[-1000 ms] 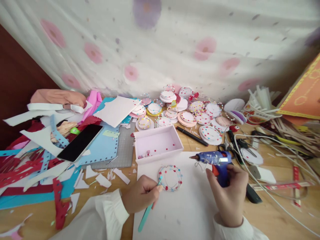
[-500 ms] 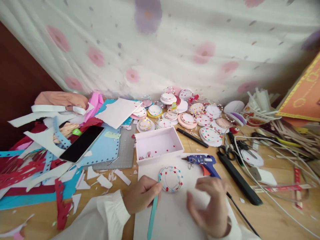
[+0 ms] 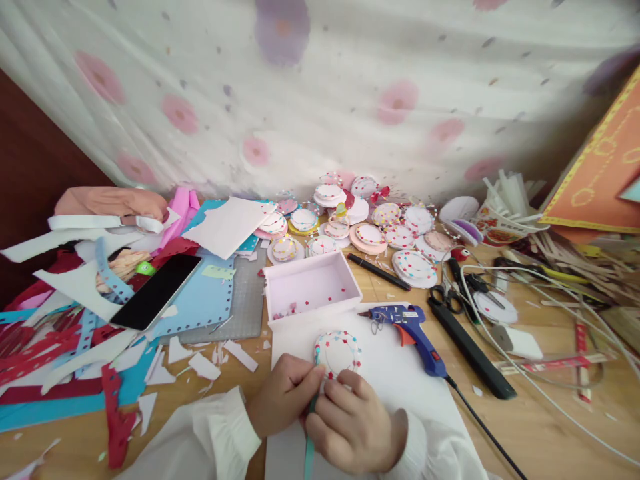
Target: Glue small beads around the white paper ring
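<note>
Between my left hand (image 3: 285, 400) and the ring lies a flat teal stick (image 3: 309, 455), pinched in that hand's thumb and fingers. A ring of thin wire dotted with red, blue and white star-like bits (image 3: 359, 353) stands at the stick's upper end. My right hand (image 3: 353, 423) is closed, fingers curled at the stick just below the ring; its fingertips partly hide the stick and the ring's lower edge. Both hands are over a white sheet (image 3: 400, 413). A blue glue gun (image 3: 413, 323) lies to the right of the ring.
A pale open box (image 3: 315, 310) with a few red bits stands beyond the ring. Several decorated paper discs (image 3: 370, 233) crowd the back. Paper scraps (image 3: 205, 367) and a phone (image 3: 156, 293) lie left; scissors (image 3: 450, 298), a black bar (image 3: 470, 350) and a white cable (image 3: 540, 385) lie right.
My right hand has moved left from beside the ring to the teal stick, and its fingers have closed there. My left hand keeps its grip. The view has shifted slightly.
</note>
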`<state>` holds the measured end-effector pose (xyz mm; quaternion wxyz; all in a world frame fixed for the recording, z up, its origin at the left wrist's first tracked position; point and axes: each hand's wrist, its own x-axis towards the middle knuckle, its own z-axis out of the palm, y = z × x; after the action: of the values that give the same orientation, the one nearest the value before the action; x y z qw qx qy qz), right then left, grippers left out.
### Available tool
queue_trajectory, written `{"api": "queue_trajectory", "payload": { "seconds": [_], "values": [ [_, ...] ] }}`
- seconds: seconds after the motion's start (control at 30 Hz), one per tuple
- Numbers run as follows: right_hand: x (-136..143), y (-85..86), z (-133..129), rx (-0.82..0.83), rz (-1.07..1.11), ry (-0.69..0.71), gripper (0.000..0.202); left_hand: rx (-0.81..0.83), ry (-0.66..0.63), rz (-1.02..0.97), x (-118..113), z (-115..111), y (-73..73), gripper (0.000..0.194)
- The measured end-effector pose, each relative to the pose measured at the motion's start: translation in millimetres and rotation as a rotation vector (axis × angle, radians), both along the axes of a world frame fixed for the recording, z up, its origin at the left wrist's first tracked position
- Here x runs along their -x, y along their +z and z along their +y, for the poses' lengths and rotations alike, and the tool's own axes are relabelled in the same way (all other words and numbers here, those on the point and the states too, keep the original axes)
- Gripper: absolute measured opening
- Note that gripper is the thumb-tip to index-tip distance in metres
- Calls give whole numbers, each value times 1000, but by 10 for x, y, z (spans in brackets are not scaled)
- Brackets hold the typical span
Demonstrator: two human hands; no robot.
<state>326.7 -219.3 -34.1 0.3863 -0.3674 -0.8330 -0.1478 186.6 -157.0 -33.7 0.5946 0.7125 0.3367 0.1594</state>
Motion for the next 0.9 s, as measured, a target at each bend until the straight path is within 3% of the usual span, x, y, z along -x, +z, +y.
{"api": "queue_trajectory", "payload": {
  "seconds": [0.33, 0.47, 0.57, 0.7, 0.77, 0.8, 0.9],
  "values": [
    [25, 53, -21, -48, -65, 1, 28, 2, -3, 25, -3, -10, -25, 54],
    [-55, 69, -50, 4, 39, -46, 30, 58, -14, 25, 25, -20, -9, 61],
    [-151, 65, -67, 172, 387, -144, 28, -130, 36, 0, 52, -15, 24, 58],
    [-262, 66, -16, 410, 1084, -200, 13, -510, 289, -58, 65, 12, 61, 32],
    [-301, 55, 26, 543, 1250, -167, 13, -556, 325, -87, 64, 32, 70, 8],
    [-315, 44, 43, 611, 1295, -138, 15, -558, 308, -86, 64, 43, 70, 6],
    [-323, 2, 61, 764, 1421, -24, 20, -558, 192, -40, 66, 72, 46, 47]
  ]
}}
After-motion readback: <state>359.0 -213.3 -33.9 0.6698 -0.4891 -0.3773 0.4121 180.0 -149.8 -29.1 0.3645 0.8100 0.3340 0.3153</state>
